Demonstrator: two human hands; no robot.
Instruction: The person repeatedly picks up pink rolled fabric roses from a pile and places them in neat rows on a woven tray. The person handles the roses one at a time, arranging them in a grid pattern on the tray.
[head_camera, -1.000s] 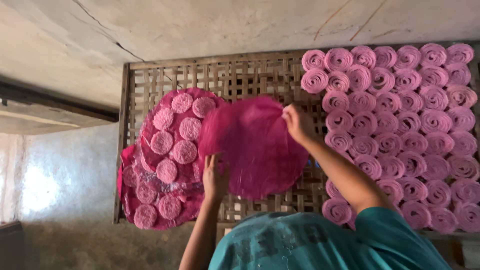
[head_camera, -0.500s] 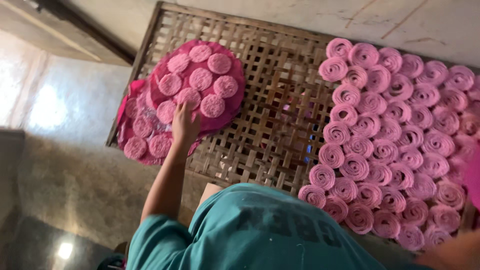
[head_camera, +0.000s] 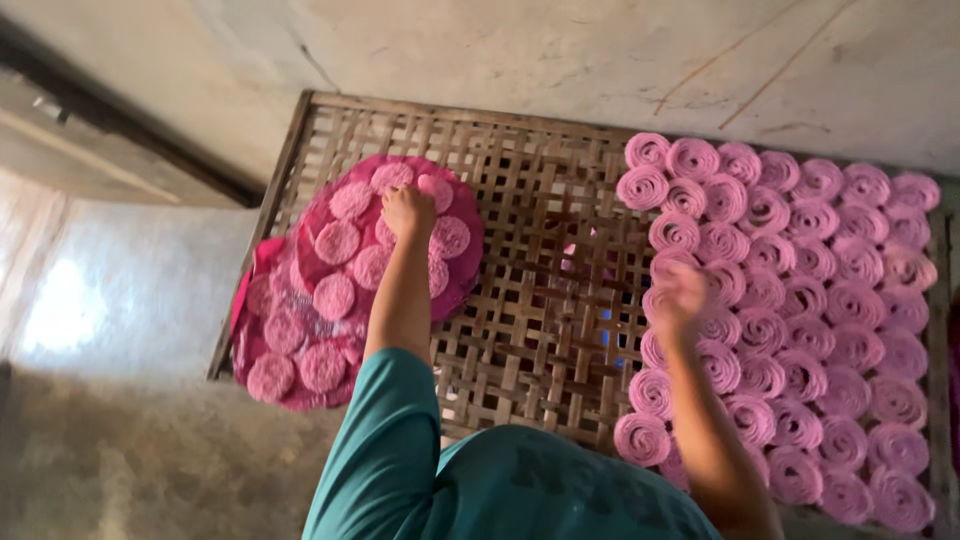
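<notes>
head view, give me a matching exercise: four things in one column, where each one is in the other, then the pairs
Things:
1. left hand
2. right hand
3. woven rack
4. second magenta tray

Places:
A. under everything, on the floor
B. over the rows of pink spirals
C. lower left, partly beneath the top tray
D. on the discs of the top magenta tray

Pairs: 1-D, 2-B, 3-A, 4-C

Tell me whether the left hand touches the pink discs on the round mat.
Touching. The head view shows the left hand resting directly on the pink discs atop the round mat.
</notes>
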